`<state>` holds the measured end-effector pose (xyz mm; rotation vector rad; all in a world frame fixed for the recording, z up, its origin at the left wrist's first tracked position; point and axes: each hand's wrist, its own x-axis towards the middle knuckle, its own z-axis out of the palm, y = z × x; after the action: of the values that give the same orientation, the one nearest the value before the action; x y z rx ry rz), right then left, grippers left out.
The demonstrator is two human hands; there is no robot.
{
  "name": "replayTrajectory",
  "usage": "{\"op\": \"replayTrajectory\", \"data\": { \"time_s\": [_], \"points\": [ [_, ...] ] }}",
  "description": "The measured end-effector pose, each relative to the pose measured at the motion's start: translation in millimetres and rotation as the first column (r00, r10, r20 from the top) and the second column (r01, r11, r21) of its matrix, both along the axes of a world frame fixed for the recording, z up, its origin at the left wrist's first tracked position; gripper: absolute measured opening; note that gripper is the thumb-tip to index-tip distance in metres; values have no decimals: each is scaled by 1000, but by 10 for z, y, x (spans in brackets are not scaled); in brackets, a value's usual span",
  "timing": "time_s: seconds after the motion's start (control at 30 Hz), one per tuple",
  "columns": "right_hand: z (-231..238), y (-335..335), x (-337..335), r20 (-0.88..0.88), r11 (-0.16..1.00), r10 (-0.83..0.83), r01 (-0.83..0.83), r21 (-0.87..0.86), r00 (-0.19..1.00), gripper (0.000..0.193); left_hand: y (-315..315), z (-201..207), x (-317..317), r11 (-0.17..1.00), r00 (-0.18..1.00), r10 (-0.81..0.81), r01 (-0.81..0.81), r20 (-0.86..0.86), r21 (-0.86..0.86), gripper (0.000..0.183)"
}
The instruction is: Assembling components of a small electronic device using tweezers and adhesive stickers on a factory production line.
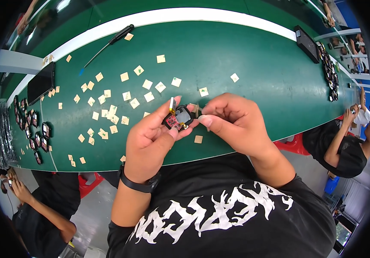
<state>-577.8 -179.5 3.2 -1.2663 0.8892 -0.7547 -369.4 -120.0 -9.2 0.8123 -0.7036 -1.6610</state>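
My left hand grips an opened small black device case, like a watch body, above the green table. Inside it show a red circuit board and a grey part. A small screen panel stands up at its edge on a yellow strip. At the case's right side my right hand pinches thumb and forefinger together on a small thin brownish piece. How far that piece touches the case is hidden by my fingers. A black band is around my left wrist.
Many tan square pieces lie scattered over the green table. A screwdriver lies at the far left, a dark tablet nearer the left end. Several black devices sit there; more line the right end. Co-workers sit at both sides.
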Motion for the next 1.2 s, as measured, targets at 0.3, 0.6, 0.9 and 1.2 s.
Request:
{"op": "replayTrajectory", "data": {
  "time_s": [0.3,0.6,0.9,1.2],
  "points": [
    [262,-178,247,-138,986,133,-117,122,981,17,84,-91,-158,961,758,262,-145,597,-237,42],
    [170,-36,204,-80,973,52,-33,228,995,16,78,-59,-132,986,874,169,-144,455,-90,37],
    [172,34,194,-300,999,34,-22,42,953,8,62,-91,-165,961,921,270,-241,282,-133,30],
    [202,-3,206,-141,958,32,10,287,990,12,69,-30,-118,977,938,212,-209,275,-41,35]
  ]
}}
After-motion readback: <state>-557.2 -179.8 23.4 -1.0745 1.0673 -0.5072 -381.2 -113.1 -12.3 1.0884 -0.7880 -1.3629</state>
